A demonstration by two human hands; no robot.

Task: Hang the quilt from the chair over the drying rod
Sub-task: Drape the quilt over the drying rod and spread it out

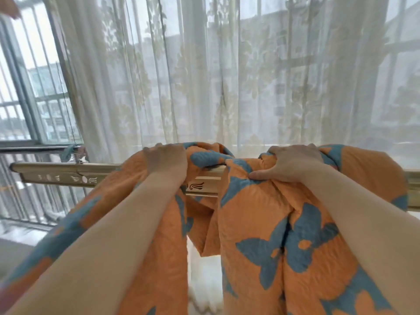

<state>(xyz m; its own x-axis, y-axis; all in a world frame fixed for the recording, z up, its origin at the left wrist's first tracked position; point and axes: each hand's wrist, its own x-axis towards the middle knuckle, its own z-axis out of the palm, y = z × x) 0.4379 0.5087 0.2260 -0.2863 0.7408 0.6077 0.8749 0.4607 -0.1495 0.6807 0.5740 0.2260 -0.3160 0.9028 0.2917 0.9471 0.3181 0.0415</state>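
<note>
An orange quilt (256, 223) with blue flower shapes lies bunched over a gold drying rod (59, 172) that runs across the view at chest height. My left hand (167, 161) presses down on a fold of the quilt on top of the rod. To its right, my right hand (293, 163) grips a bunched fold, thumb pinching the cloth at the front. The quilt hangs down on the near side over my forearms, and some cloth drops behind the rod. A short bare stretch of rod (202, 184) shows between my hands. The chair is out of view.
A sheer patterned curtain (204, 76) hangs right behind the rod, across a barred window. At the left is an open window frame (27, 87) with a railing (34, 196) below it. A thin cord (68, 114) drops to the rod's left end.
</note>
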